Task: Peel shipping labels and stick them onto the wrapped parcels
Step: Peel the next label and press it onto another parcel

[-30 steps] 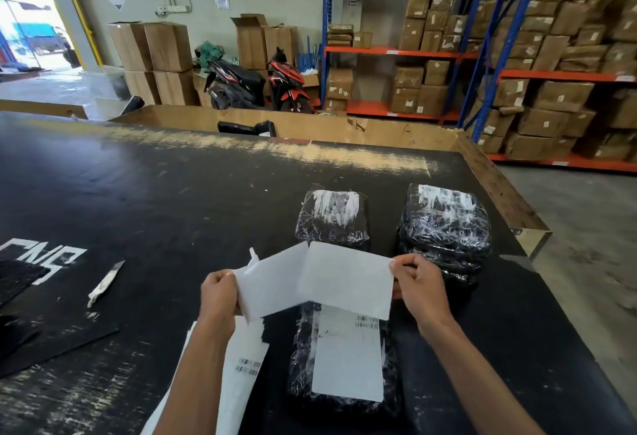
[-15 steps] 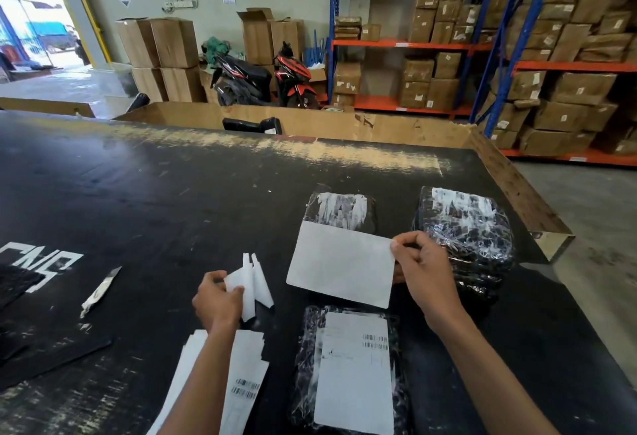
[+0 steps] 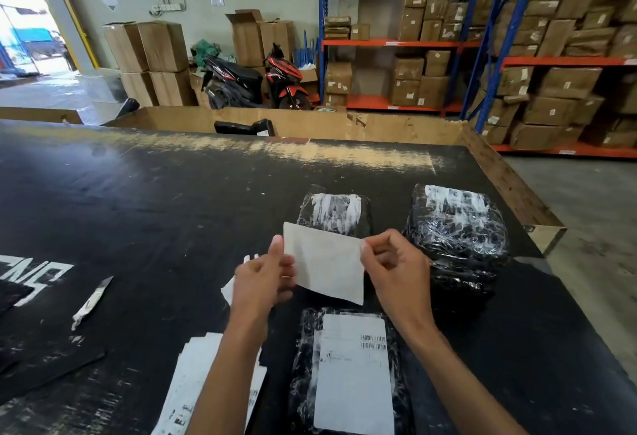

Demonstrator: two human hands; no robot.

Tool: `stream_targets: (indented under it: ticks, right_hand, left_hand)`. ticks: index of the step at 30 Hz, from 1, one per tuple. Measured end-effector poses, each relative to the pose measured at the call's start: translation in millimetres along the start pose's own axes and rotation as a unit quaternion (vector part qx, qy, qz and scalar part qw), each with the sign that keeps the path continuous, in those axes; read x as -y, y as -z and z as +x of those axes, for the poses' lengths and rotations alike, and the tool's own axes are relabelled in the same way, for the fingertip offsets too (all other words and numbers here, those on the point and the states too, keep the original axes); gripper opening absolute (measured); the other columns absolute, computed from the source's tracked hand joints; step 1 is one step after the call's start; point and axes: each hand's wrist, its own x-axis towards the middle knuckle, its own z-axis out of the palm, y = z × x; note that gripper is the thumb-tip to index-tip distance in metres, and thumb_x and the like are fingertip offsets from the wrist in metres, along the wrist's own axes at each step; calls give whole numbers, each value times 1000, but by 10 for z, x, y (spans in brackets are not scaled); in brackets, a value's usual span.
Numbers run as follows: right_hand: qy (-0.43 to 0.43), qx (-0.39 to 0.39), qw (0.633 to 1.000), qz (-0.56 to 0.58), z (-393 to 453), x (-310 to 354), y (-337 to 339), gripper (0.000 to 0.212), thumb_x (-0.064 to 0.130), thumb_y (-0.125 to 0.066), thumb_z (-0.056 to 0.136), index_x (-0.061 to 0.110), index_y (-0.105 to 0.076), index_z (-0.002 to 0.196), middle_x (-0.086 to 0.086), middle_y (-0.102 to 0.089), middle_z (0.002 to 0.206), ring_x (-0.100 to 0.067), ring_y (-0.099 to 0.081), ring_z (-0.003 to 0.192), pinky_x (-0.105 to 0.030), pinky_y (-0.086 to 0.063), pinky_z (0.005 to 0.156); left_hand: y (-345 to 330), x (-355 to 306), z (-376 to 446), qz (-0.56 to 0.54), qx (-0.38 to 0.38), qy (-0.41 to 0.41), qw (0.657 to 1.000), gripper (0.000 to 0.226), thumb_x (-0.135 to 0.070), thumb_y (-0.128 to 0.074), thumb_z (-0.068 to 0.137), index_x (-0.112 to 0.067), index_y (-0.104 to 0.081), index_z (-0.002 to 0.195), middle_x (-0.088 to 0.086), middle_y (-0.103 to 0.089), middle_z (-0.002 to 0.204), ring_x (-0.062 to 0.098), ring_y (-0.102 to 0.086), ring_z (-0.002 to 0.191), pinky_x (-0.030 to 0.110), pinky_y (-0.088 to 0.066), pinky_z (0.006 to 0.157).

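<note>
While orange-and-blue shelving (image 3: 482, 45) stacked with brown cartons fills the space beyond it, the black worktable (image 3: 172, 214) spreads across most of the view and serves as the landmark for everything else. Behind the table's far edge stand two parked motor scooters (image 3: 255, 81) and piles of cardboard boxes (image 3: 151, 58) against the wall. On the table, toward its right edge, sits a stack of black wrapped parcels (image 3: 458, 245) with a torn white patch on top; just left of that stack lies a smaller wrapped parcel (image 3: 334, 214), also showing white scraps. Nearest the table's front edge lies a labelled parcel (image 3: 348, 372), its white shipping label with barcodes facing up. Left of it on the tabletop lies a sheaf of label sheets (image 3: 193, 386), partly hidden by the left forearm. Above the table, between the labelled parcel and the smaller one, both hands hold a blank-looking white label (image 3: 325, 262) in the air. The left hand (image 3: 262, 283) grips its left edge with the thumb up along the front and fingers curled behind, and also holds crumpled white backing strips (image 3: 229, 289). The right hand (image 3: 396, 269) pinches the label's upper right corner between thumb and fingertips. Toward the table's left side lies a small utility knife (image 3: 92, 302).
</note>
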Motion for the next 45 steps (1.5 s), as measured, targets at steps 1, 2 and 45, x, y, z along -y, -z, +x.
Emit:
stream_targets:
  ticks: [1, 2, 45]
  right_hand:
    - [38, 4, 999, -19, -41, 47, -19, 11, 17, -71, 88, 18, -68, 78, 9, -69, 66, -5, -64, 60, -20, -52, 56]
    - [82, 14, 996, -43, -79, 81, -37, 9, 20, -72, 86, 20, -69, 78, 12, -69, 67, -4, -64, 61, -18, -51, 57]
    - [-226, 31, 966, 126, 1016, -308, -356, 9, 9, -77, 85, 9, -76, 94, -5, -79, 92, -19, -75, 89, -34, -61, 83]
  left_hand:
    - [-68, -56, -73, -18, 40, 25, 999, 47, -54, -55, 93, -11, -73, 89, 5, -76, 82, 18, -70, 75, 30, -59, 65]
    - [-123, -92, -108, -33, 64, 42, 997, 48, -56, -54, 92, -12, -72, 92, 5, -77, 84, 19, -71, 77, 31, -60, 66]
    - [-497, -228, 993, 126, 84, -116, 982, 47, -31, -72, 88, -27, -44, 125, -2, -67, 104, 14, -65, 97, 40, -56, 89]
